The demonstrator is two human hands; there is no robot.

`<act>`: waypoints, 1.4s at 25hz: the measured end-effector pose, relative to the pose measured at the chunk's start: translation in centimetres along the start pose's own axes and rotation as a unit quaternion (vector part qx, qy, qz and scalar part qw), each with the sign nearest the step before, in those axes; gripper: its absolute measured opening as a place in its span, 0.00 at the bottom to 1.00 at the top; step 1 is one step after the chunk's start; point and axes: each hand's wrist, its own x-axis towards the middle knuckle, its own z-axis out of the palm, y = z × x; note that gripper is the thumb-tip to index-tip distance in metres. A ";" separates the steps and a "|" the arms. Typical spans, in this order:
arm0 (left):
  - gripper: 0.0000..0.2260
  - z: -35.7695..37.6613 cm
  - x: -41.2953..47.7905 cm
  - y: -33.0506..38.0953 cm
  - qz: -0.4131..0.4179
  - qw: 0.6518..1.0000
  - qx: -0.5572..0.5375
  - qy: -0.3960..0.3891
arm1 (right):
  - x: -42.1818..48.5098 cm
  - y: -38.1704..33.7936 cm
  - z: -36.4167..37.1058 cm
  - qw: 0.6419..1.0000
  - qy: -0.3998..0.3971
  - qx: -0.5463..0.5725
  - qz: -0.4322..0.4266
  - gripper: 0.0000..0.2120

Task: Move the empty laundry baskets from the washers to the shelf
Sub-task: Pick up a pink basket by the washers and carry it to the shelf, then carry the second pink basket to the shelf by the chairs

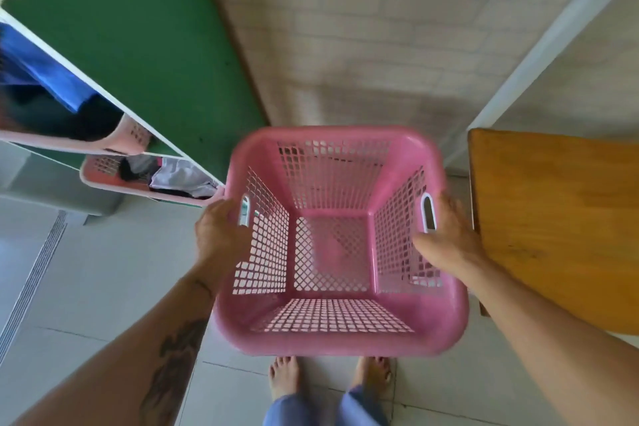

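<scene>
An empty pink laundry basket (pixel 345 339) with lattice walls hangs in the air in front of me, above my bare feet. My left hand (pixel 218 235) grips its left rim beside the white handle slot. My right hand (pixel 449 235) grips the right rim by the other slot. To the left stands a white-framed shelf (pixel 114 90). It holds two more pink baskets, an upper basket (pixel 133 137) with dark and blue clothes in it and a lower basket (pixel 103 180) with mixed clothes.
A green wall panel (pixel 138 28) rises behind the shelf. An orange wooden tabletop (pixel 560 218) is close on the right, almost touching my right hand. A white post (pixel 539 55) runs up at the right. A floor drain grate (pixel 34 273) crosses the tiles at the left.
</scene>
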 end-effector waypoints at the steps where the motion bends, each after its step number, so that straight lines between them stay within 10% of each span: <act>1: 0.14 0.6 0.4 -0.4 0.003 1.000 -0.003 -0.010 | 0.4 0.3 0.6 1.000 -0.001 0.004 0.007 0.40; 16: 0.21 -8.1 -4.1 8.5 0.105 0.972 0.029 -0.207 | -11.5 -1.0 -7.0 0.997 -0.007 0.067 0.021 0.27; 23: 0.18 -13.5 -18.2 24.6 0.354 0.867 0.065 -0.345 | -28.1 3.9 -20.1 0.992 0.075 0.091 0.051 0.27; 35: 0.14 -3.3 -54.1 45.1 0.575 0.711 0.117 -0.389 | -56.4 32.2 -34.3 0.933 0.310 0.088 0.159 0.31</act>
